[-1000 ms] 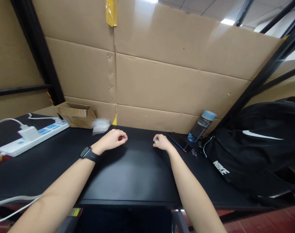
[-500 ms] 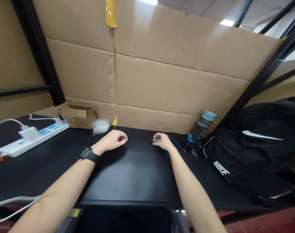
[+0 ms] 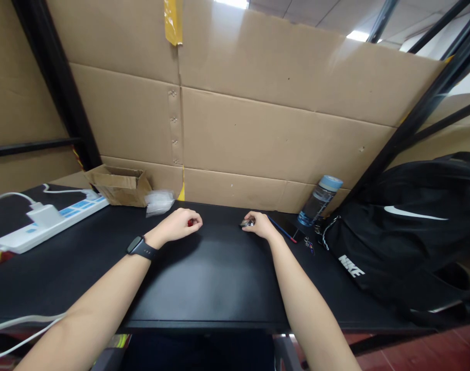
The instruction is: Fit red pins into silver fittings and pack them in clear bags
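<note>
My left hand (image 3: 177, 224), with a dark watch (image 3: 142, 247) on its wrist, is closed around a small red object (image 3: 190, 222) just above the black table (image 3: 207, 288). Only a bit of red shows between the fingers, so its kind cannot be made out. To the right, my right hand (image 3: 261, 225) pinches a small shiny object (image 3: 247, 223), silver and dark, low over the tabletop. The fingers cover part of it. A gap of bare tabletop lies between the two hands. Beside my right hand is a thin blue and red pen-like stick (image 3: 283, 230).
A water bottle (image 3: 320, 201), small keyring-like trinkets (image 3: 309, 245) and a black backpack (image 3: 404, 242) stand or lie at the right. At the left are an open cardboard box (image 3: 121, 188), a clear plastic packet (image 3: 159, 202) and a power strip (image 3: 22, 239). Cardboard panels (image 3: 235, 134) wall the back.
The whole view has shifted slightly left. The shiny object has turned a little in my right hand; my left hand keeps its hold on the red object.
</note>
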The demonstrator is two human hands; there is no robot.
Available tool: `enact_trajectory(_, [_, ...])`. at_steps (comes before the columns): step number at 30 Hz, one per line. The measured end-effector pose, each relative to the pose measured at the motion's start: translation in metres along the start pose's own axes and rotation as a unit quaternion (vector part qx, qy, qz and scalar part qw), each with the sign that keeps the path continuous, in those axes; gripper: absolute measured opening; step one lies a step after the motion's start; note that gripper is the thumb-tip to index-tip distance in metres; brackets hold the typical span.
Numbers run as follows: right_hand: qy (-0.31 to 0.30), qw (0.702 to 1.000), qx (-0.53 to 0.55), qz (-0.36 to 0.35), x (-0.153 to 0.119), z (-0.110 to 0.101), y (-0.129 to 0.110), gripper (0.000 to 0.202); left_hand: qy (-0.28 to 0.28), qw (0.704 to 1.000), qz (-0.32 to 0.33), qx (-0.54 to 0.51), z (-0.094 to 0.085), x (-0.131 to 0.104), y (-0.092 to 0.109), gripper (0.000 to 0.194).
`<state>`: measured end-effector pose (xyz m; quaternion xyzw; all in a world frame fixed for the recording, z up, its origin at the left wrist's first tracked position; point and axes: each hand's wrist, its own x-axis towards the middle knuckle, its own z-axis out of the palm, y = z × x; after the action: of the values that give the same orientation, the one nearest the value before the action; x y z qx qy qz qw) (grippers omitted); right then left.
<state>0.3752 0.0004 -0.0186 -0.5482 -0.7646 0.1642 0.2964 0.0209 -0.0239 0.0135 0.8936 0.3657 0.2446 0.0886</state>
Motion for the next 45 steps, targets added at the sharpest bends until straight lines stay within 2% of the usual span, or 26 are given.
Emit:
enact_trajectory(5, [0.000,1.000,0.013,0.002,-0.002,-0.002,-0.001,0.040,0.002,1.000,-0.001,-0.004,0.000,0.000,-0.001,0.019])
enact_trajectory(13, [0.041,0.999,-0.016,0.004,0.001,0.003,0.003,0.031,0.003,1.000,-0.003,-0.005,-0.001,0.000,0.001,0.020])
enact_trajectory(22, [0.107,0.994,-0.017,-0.009,0.010,0.024,0.010,0.031,0.013,1.000,0.007,-0.009,0.000,0.000,0.000,0.022])
enact_trajectory(30, [0.066,0.998,0.018,0.006,0.008,0.017,0.012,0.032,0.007,1.000,0.001,-0.011,-0.001,0.000,0.000,0.021])
enact_trajectory(39, [0.098,0.993,0.068,0.018,0.002,-0.005,0.017,0.034,0.007,1.000,0.004,-0.008,-0.002,-0.001,0.001,0.019])
enact_trajectory(45, [0.008,0.990,0.138,0.013,0.000,-0.009,0.033,0.041,0.019,1.000,-0.002,-0.012,-0.007,0.000,0.004,0.019])
